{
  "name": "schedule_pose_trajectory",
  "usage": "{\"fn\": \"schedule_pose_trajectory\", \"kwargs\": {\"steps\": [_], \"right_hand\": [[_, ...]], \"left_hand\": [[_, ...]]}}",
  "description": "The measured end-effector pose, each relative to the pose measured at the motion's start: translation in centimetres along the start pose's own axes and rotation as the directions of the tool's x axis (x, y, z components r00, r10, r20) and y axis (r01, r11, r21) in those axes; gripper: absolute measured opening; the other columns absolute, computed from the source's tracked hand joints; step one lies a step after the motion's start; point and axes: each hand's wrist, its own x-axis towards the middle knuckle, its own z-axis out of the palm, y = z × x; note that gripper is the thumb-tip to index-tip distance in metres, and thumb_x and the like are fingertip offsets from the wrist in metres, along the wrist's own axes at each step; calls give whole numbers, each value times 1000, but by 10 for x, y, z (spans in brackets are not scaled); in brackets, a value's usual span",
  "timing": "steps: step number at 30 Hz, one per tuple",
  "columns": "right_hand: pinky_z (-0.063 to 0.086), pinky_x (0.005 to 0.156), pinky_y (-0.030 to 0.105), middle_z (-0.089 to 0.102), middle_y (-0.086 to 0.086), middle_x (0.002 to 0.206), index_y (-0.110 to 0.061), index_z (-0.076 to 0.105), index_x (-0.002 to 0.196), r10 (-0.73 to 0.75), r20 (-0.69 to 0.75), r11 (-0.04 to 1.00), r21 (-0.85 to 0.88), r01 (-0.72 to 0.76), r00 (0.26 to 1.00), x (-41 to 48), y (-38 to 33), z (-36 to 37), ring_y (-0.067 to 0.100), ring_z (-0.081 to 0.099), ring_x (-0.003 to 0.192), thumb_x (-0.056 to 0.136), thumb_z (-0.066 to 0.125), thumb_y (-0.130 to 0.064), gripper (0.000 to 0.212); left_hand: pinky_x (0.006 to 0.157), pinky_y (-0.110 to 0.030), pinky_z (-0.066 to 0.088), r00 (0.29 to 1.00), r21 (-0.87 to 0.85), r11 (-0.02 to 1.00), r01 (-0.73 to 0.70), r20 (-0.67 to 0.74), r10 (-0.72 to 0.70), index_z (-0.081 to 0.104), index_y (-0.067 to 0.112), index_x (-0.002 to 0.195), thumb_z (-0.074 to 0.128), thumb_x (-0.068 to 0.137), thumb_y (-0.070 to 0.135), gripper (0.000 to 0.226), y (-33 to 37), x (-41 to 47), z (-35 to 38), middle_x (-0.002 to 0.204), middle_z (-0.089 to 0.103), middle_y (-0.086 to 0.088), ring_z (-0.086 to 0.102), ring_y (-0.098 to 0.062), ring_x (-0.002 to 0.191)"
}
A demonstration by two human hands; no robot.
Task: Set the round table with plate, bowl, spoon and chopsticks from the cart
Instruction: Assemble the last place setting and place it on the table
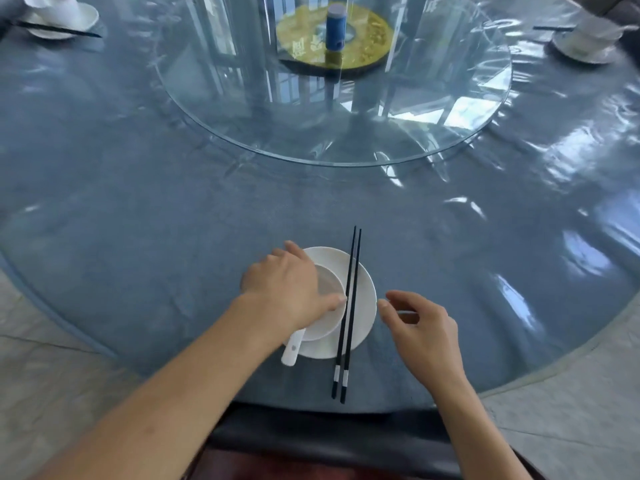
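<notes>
**Place setting, near edge of round table [138, 202]: entries**

1. Plate [367, 299]. White, glazed, set flat on the blue cloth under a clear cover. It was judged stiff, brittle and slick, and best taken by the rim with thumb above and fingers below.

2. Bowl [327, 323]. White, seated on the left part of the plate. It was judged light but chippable and liable to skate on the glaze, so opposite points of the rim were noted as the hold.

3. Spoon [292, 349]. Only the handle was seen, projecting past the plate's near-left rim (the scoop end was hidden under the wrist). It was judged short, smooth and fragile, to be pinched at mid-handle.

4. Chopsticks [348, 317]. A black pair laid side by side across the right part of the plate, close against the bowl. The tips were pointed toward the table's centre and the banded ends carried over the near rim. They were judged thin, rigid and prone to roll, and best pinched together near the banded ends.

5. Left hand [287, 289]. It was laid palm-down over the bowl, with the thumb pressed to the near-right rim and the fingers curved round the far side.

6. Right hand [422, 327]. It was held just beside the plate's right edge with the fingers loosely parted, and nothing was grasped.

7. Glass turntable [346, 147], central. Two further white settings [59, 19] [588, 39] were recorded at the far rim.
</notes>
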Motion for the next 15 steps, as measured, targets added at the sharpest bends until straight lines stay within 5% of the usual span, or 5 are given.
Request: {"fn": "schedule_pose_trajectory", "kwargs": {"steps": [3, 7, 9, 11, 15], "right_hand": [[55, 69, 15, 73, -25, 94, -27, 78, 113, -22, 16, 1000, 4, 22, 1000, 2, -1, 0, -20, 63, 87, 92, 75, -39, 25], [53, 65, 6, 74, -21, 89, -26, 77, 111, -42, 32, 999, -13, 42, 999, 1, -3, 3, -12, 67, 84, 92, 75, -36, 22], [59, 72, 17, 75, -16, 86, -24, 77, 111, -54, 43, 998, -38, 55, 998, 0, -6, 7, -2, 71, 76, 91, 76, -34, 22], [62, 81, 33, 77, -10, 84, -21, 78, 110, -63, 54, 996, -60, 66, 997, -1, -10, 13, 5, 73, 72, 91, 76, -32, 22], [58, 84, 38, 79, -2, 78, -17, 81, 96, -92, 67, 985, -140, 101, 993, 3, -20, 26, 20, 74, 81, 92, 71, -27, 15]], "left_hand": [[96, -39, 48, 1000, 12, 1000, -12, -26, 12, 11, -5, 160, 59, 79, 84, 130, 12, 8, 18, 151, 50, -19, 53, -33, 134], [106, -43, 44, 983, -62, 981, -183, 23, 185, -5, 17, 165, 73, 76, 72, 130, 5, 21, 18, 158, 41, -15, 44, -34, 143], [117, -41, 35, 958, -131, 951, -280, 29, 286, -12, 26, 164, 79, 77, 60, 129, 0, 24, 13, 169, 22, -11, 28, -31, 153], [121, -43, 29, 957, -168, 942, -290, -30, 289, -12, 28, 163, 75, 75, 70, 131, -1, 19, 15, 173, 5, -7, 15, -28, 158], [110, -49, 41, 952, -16, 972, -236, -205, 228, -13, 21, 162, 69, 68, 82, 139, 8, -3, 43, 163, 11, -10, 23, -33, 150]]}}
